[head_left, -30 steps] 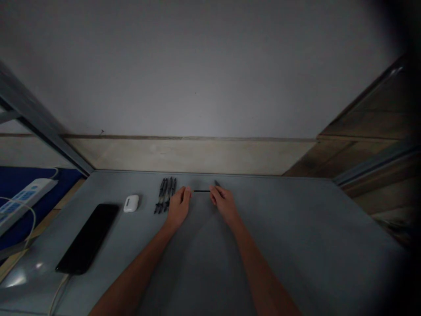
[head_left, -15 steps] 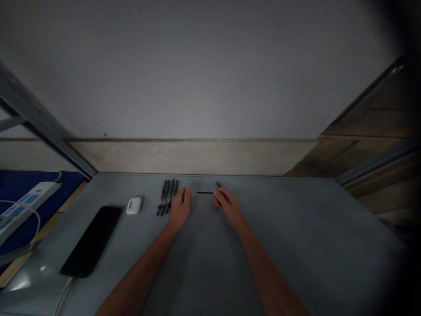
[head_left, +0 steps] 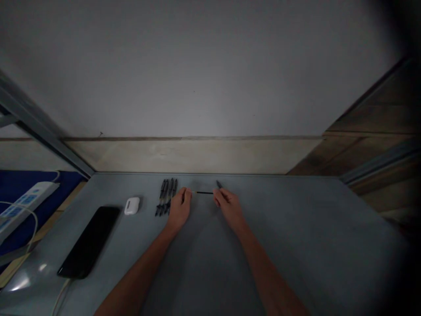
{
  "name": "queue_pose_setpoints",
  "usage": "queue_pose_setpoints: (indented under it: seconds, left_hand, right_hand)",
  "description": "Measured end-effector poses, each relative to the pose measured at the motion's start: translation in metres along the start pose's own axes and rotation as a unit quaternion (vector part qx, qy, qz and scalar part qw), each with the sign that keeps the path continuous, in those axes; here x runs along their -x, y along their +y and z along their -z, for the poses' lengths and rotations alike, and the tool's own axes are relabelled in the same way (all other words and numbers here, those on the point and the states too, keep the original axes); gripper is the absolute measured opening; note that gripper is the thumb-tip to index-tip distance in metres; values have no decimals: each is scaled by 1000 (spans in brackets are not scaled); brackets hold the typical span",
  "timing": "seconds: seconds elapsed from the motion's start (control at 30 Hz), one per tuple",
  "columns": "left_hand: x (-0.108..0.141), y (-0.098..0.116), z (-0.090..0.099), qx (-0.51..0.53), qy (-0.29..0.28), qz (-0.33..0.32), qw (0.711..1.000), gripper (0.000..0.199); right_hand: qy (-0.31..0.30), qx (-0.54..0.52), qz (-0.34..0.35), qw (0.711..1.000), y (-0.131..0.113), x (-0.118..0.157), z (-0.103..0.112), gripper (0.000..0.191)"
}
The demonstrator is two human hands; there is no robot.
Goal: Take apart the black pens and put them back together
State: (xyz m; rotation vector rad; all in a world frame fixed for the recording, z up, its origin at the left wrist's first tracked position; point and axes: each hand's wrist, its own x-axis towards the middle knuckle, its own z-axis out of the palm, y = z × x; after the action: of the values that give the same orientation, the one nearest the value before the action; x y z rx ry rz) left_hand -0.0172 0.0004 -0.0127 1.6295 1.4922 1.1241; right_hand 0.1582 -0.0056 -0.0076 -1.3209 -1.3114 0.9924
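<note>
near the far edge of the grey table [head_left: 296, 228], the left hand [head_left: 179, 210] and right hand [head_left: 229, 208] pinch, fingers together, opposite ends of a thin black pen refill [head_left: 204, 192], barely shifted from a moment ago, just right of a row of black pens [head_left: 166, 197].

Your right hand [head_left: 229, 210] has eased slightly away from your left hand [head_left: 179, 210].
The thin black rod [head_left: 204, 192] between them sits a little further right, its pale tip now showing just beside your left fingertips [head_left: 188, 191]; your view has levelled, so the table's back edge [head_left: 213, 174] no longer tilts.
</note>
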Motion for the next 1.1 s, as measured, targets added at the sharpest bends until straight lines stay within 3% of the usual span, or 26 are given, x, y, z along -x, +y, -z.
queue_pose_setpoints:
  seconds: [0.2, 0.47, 0.8, 1.1]
  left_hand:
    - [0, 0, 0, 3, -6, 7, 1000, 36]
    - [1, -1, -2, 16, 3, 2, 1000, 36]
    - [-1, -5, -4, 40, 7, 19, 999, 36]
    - [-2, -3, -2, 27, 2, 15, 1000, 38]
  right_hand:
    - [-5, -18, 12, 1000, 5, -3, 0, 34]
    - [23, 32, -5, 999, 2, -1, -5, 50]
    - [17, -34, 6, 999, 9, -5, -6, 28]
    - [27, 26, 6, 999, 4, -3, -5, 51]
